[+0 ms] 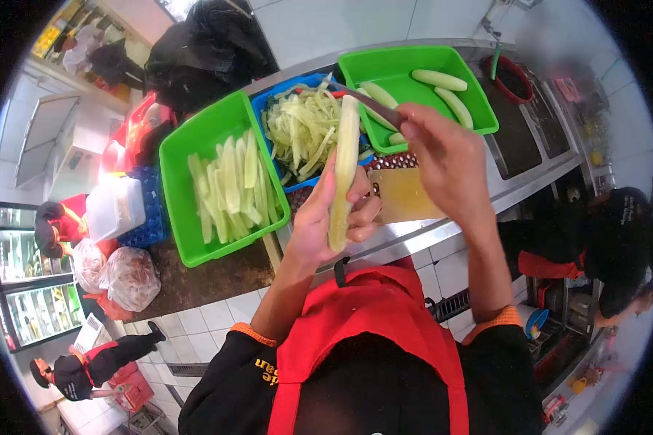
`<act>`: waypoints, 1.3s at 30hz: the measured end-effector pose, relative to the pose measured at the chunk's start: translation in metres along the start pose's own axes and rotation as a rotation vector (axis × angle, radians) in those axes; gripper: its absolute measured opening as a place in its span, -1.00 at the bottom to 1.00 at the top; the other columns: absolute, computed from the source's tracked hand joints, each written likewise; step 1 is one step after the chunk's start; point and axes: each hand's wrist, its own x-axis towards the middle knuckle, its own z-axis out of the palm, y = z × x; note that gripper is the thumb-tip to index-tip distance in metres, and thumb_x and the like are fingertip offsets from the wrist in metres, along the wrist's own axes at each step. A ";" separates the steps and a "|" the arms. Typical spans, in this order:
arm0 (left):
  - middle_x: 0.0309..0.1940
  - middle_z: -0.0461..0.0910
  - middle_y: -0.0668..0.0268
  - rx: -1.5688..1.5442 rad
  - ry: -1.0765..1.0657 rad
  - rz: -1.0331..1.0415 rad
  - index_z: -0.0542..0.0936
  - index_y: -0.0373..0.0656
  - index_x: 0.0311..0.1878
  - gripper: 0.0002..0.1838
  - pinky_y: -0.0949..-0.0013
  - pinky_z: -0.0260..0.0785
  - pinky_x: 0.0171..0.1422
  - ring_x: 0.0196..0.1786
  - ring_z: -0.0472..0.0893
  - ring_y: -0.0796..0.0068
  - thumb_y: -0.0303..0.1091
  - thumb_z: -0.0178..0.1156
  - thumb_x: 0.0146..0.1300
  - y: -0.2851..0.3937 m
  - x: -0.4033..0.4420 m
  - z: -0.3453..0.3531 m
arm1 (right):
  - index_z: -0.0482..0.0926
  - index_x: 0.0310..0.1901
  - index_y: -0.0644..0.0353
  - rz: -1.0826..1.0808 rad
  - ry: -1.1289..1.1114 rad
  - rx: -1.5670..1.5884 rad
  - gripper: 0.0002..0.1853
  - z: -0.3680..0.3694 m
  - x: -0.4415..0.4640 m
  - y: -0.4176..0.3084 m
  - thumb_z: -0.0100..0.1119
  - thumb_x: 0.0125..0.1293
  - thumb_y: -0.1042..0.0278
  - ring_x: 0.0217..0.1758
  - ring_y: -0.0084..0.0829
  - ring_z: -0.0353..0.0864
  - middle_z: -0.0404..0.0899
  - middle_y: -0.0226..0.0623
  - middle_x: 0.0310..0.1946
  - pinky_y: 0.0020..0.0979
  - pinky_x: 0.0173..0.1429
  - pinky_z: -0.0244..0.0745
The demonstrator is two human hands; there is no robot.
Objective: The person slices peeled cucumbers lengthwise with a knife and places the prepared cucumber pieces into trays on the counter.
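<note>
My left hand is closed around a long peeled cucumber, held upright over the counter. In my right hand is a knife with a dark handle, its blade pointing to the upper left by the cucumber's top end. Behind them a blue tray holds a heap of pale, wet cucumber scraps. Long cucumber pieces lie in the green tray at the left. Several whole peeled cucumbers rest in another green tray at the right.
Just past my hands lies a yellowish cutting board. A red basin stands at the right. To the left are a white plastic container and filled plastic bags. Other people are at both sides.
</note>
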 end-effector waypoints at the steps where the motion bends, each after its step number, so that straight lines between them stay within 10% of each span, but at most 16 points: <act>1: -0.32 0.18 0.41 -0.002 -0.003 -0.001 0.02 0.32 0.44 -0.51 0.54 0.00 -0.50 -0.44 0.15 0.53 -0.03 -0.19 0.50 0.000 -0.003 0.001 | 0.60 -0.09 0.27 -0.091 0.013 -0.017 -0.84 -0.003 0.007 0.004 0.15 0.33 0.47 -0.37 -0.45 0.60 0.63 -0.17 -0.38 -0.47 -0.27 0.45; 15: -0.32 0.15 0.39 0.120 -0.011 0.025 -0.10 0.22 0.52 -0.38 0.51 0.03 -0.49 -0.48 0.12 0.54 -0.06 -0.14 0.49 0.000 -0.019 0.006 | 0.70 -0.23 -0.03 -0.386 -0.074 -0.255 -0.87 -0.024 0.034 -0.012 0.25 0.19 0.30 -0.43 -0.22 0.60 0.64 -0.36 -0.43 -0.31 -0.37 0.45; 39: -0.30 0.16 0.38 0.172 0.229 0.017 -0.10 0.20 0.53 -0.34 0.49 0.01 -0.48 -0.47 0.12 0.53 -0.07 -0.08 0.47 -0.006 -0.022 0.007 | 0.68 -0.23 0.13 -0.334 -0.182 -0.270 -0.89 -0.008 0.026 0.001 0.23 0.22 0.41 -0.45 -0.26 0.63 0.64 -0.25 -0.44 -0.38 -0.38 0.46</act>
